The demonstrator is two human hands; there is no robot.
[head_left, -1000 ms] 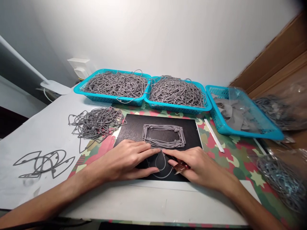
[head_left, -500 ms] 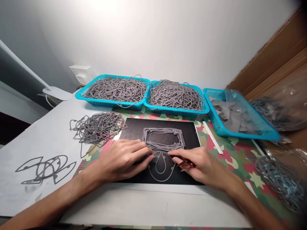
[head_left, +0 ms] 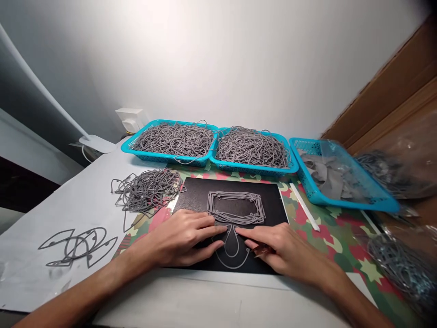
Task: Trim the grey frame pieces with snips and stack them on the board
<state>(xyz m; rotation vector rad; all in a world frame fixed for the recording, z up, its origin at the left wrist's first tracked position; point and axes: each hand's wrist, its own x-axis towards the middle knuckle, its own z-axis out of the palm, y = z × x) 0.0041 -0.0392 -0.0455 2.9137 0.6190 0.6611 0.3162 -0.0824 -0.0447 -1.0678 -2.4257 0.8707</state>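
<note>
On a black mat (head_left: 194,193) lies a thin grey gasket (head_left: 233,267), a rounded outline with a teardrop loop inside and small round tabs. My left hand (head_left: 186,237) rests over its left side, fingers extended, index fingertip at the top of the loop. From the other side, the index fingertip of my right hand (head_left: 287,246) presses beside that same spot. Tucked in my right hand is a small reddish pointed tool (head_left: 262,250), mostly hidden by the fingers. Just beyond both hands sits a neat stack of grey rectangular gaskets (head_left: 236,220).
Two blue baskets (head_left: 167,159) (head_left: 254,169) heaped with grey gaskets stand at the back; a third basket (head_left: 355,205) holds grey scraps. Left are a tangled gasket pile (head_left: 150,191) and loose gaskets (head_left: 77,248). A white strip (head_left: 305,207) and bagged gaskets (head_left: 403,269) lie right.
Both hands drew apart from the top of the loop, then came back together there. The gasket stays flat on the mat. The whole view has shifted slightly.
</note>
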